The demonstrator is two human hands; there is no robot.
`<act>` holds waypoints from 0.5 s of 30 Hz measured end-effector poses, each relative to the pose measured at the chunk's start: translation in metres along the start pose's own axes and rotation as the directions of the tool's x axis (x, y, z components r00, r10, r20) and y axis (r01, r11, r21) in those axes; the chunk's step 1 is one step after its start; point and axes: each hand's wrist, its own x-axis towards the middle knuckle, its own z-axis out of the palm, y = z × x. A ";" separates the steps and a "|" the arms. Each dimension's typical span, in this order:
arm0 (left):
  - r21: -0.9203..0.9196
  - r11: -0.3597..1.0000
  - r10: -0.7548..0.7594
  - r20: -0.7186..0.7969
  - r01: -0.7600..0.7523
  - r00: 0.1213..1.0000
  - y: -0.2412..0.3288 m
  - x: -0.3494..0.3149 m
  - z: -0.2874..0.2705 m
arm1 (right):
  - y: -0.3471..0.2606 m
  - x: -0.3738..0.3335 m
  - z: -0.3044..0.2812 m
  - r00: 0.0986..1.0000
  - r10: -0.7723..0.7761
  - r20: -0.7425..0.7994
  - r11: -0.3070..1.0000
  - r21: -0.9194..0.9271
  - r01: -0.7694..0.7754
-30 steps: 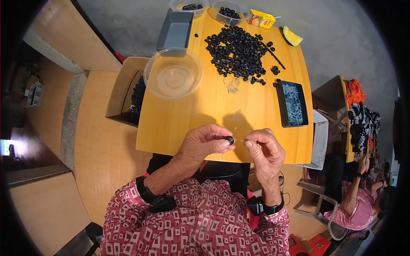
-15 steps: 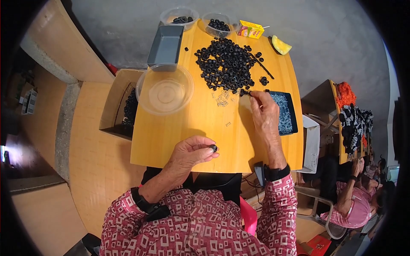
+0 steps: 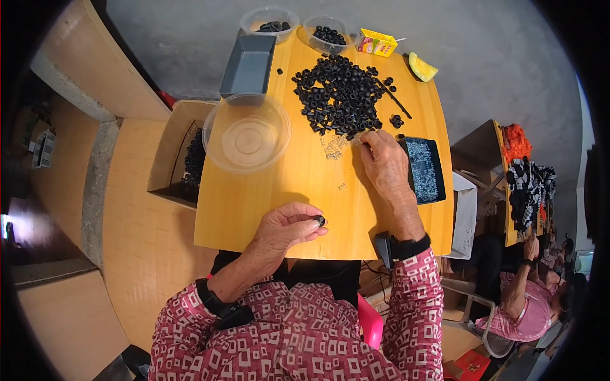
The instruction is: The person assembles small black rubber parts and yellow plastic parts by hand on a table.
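Near the table's front edge, my left hand [image 3: 287, 228] pinches a small round black plastic part [image 3: 319, 220] between thumb and fingers. My right hand [image 3: 387, 165] is closed, its fingertips down at the right end of a scatter of tiny clear or silvery spring-like pieces [image 3: 332, 148]. Anything between those fingertips is hidden. Just beyond them spreads a large heap of black plastic rings and caps [image 3: 340, 95]. Right of that hand stands a dark tray [image 3: 441, 184] filled with the same tiny silvery pieces. One small clump [image 3: 342, 187] lies apart on the bare wood.
An empty clear round tub [image 3: 283, 149] and a grey tray [image 3: 248, 66] stand at the left. Two clear tubs of black parts, a yellow drink carton [image 3: 377, 43] and a melon slice [image 3: 422, 67] line the far edge. A cardboard box [image 3: 166, 143] sits beside the table.
My right hand has shifted a little left, from the heap's near edge to the tiny silvery pieces. My left hand keeps its place with the black part.
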 end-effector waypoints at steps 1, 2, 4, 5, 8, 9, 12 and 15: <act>-0.001 1.000 0.002 -0.002 -0.002 1.000 0.000 0.000 0.000 | -0.004 -0.004 -0.006 0.999 -0.008 -0.034 0.998 0.055 0.010; -0.003 1.000 0.003 -0.003 -0.003 1.000 0.000 0.000 0.000 | -0.006 -0.010 -0.011 0.999 -0.008 -0.032 0.998 0.057 0.010; -0.004 1.000 0.002 -0.008 -0.002 1.000 0.000 -0.001 0.000 | -0.008 -0.027 -0.021 0.997 0.078 -0.019 0.975 0.209 -0.072; -0.004 1.000 0.003 -0.012 -0.003 1.000 0.000 -0.002 0.000 | -0.010 -0.034 -0.023 0.997 0.078 -0.017 0.975 0.212 -0.073; 0.026 1.000 0.006 -0.012 -0.006 1.000 0.000 -0.002 0.003 | -0.009 -0.051 -0.029 0.974 0.185 0.130 0.928 0.302 -0.216; 0.029 1.000 0.003 -0.009 -0.003 1.000 -0.001 -0.002 0.003 | -0.008 -0.053 -0.029 0.974 0.189 0.128 0.928 0.301 -0.220; 0.007 0.999 0.037 -0.001 -0.037 0.999 -0.003 -0.001 0.003 | -0.007 -0.056 -0.031 0.964 0.220 0.146 0.920 0.297 -0.256; 0.015 0.999 0.044 -0.020 -0.043 0.999 -0.003 -0.002 0.003 | -0.010 -0.062 -0.037 0.970 0.198 0.142 0.917 0.323 -0.235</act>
